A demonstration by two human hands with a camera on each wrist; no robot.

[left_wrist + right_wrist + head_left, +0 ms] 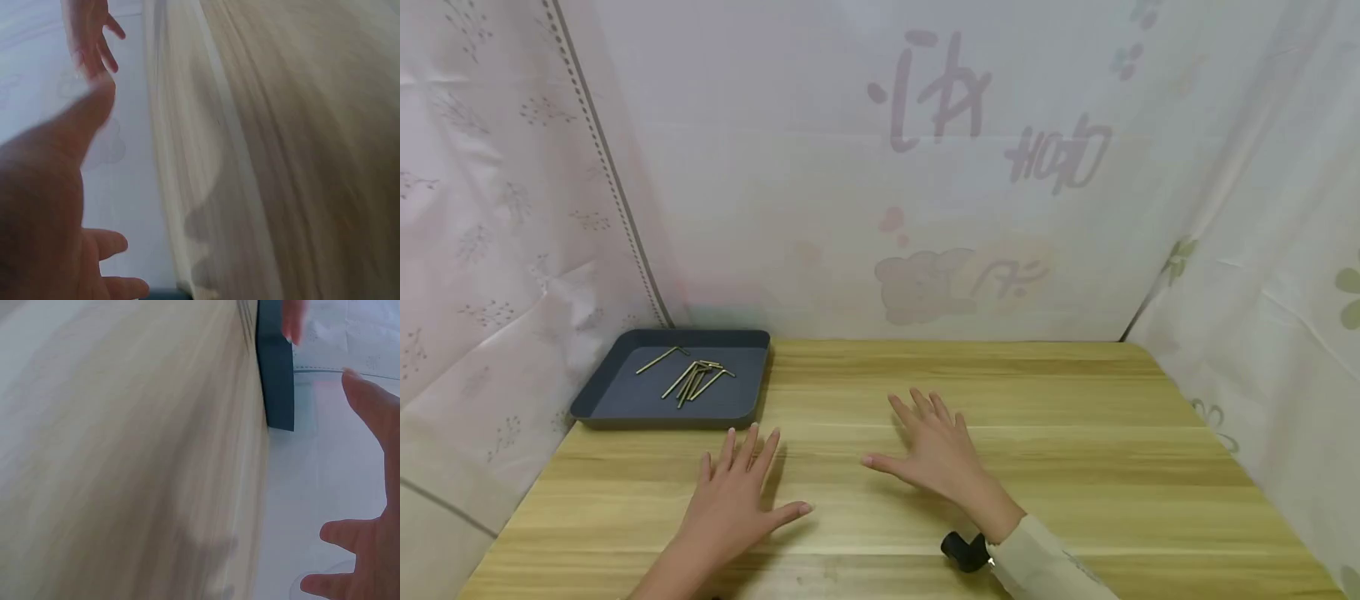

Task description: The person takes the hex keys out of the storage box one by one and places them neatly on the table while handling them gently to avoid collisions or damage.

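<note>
My left hand [730, 504] hovers over the table with its fingers spread and holds nothing. Its fingertips point at the front edge of a dark grey tray [670, 422]. Inside that tray lie several brass-coloured L-shaped hex keys [694, 383], most bunched together and one apart at the upper left. Out over the middle of the table is my right hand [936, 450], its fingers also spread and nothing in its grasp. In the left wrist view, the left thumb [94, 115] overlaps the right hand behind it. The right wrist view shows shadows of spread fingers on the wood.
The wood-grain table [1037, 400] meets a pale printed curtain [820, 167] at its back edge. More curtain [497, 250] hangs along the left side, close to the tray. A black wrist camera [964, 552] sits under the right sleeve [1045, 558].
</note>
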